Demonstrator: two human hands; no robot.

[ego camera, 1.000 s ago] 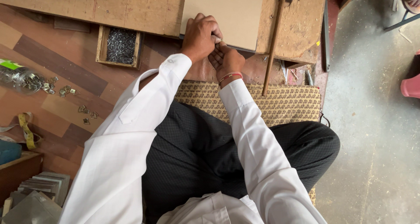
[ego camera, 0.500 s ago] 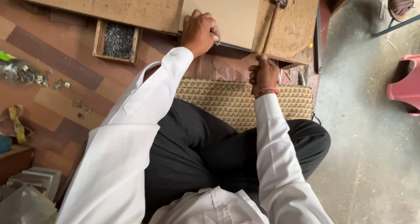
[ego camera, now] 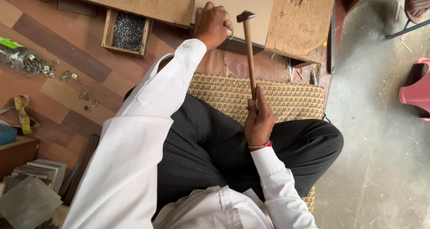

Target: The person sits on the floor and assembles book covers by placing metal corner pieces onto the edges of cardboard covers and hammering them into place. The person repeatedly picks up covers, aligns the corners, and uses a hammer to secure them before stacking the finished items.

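My left hand (ego camera: pixel 212 25) rests fisted on the near edge of a pale flat board (ego camera: pixel 237 7), pinching a small metal piece against it. My right hand (ego camera: pixel 258 120) grips the lower end of a wooden-handled hammer (ego camera: pixel 249 50), held upright over my lap. The hammer's metal head hangs just to the right of my left hand, above the board's edge. I sit cross-legged in dark trousers on a patterned woven mat (ego camera: pixel 286 97).
A small wooden box of nails (ego camera: pixel 127 29) lies left of the board. Worn wooden slabs (ego camera: pixel 300 21) flank the board. Loose metal clips (ego camera: pixel 67 74) and a plastic bag lie on the floor at left. A pink stool (ego camera: pixel 416 90) stands on the right.
My right hand left the board, took the hammer by its handle and drew it back over my lap, lifting the head upright beside my left hand. The left hand stayed put.
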